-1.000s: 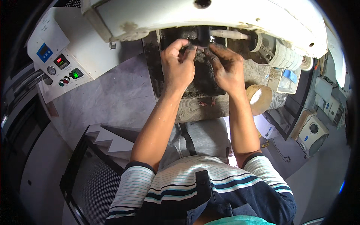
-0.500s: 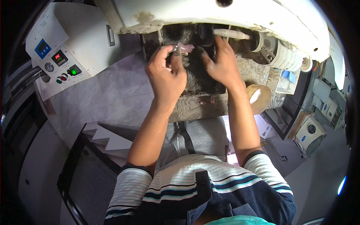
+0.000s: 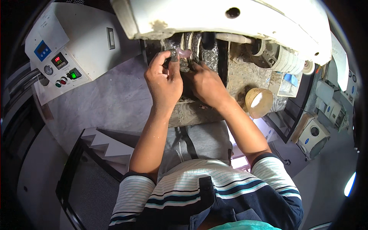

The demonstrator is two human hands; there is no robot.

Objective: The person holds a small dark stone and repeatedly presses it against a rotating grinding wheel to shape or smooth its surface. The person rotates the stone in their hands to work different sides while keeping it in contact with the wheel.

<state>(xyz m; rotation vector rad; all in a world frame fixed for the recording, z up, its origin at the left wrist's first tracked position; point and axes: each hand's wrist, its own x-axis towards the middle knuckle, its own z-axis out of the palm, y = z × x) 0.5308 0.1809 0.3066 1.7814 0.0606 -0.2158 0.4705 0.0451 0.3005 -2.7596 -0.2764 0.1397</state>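
Note:
My left hand (image 3: 165, 78) pinches a small, wet, pink translucent piece with an uneven outline (image 3: 184, 53), like a denture part, between thumb and fingers. Both hands have dark, dirty fingertips. Close beside it is my right hand (image 3: 209, 84), its fingers bent and drawn together just below the right end of the piece. Whether they touch the piece is hard to see. Lumpy grey wet matter (image 3: 184, 66) shows between the hands. Behind the right hand sits a dark round wheel (image 3: 209, 40) on a pale tapered spindle (image 3: 234, 38), under the white machine hood (image 3: 214, 17).
A wet dark trough (image 3: 210, 57) lies beneath the wheel, with a worn wooden front edge (image 3: 184, 115). A round tan tub holding something white (image 3: 259, 102) stands to the right. At left is a white box with a control panel (image 3: 61, 71). A ribbed motor housing (image 3: 285, 57) is right.
My right hand has moved left and down from beside the wheel to the pink piece, its fingers drawing together. My left hand keeps its pinch. The view has shifted slightly.

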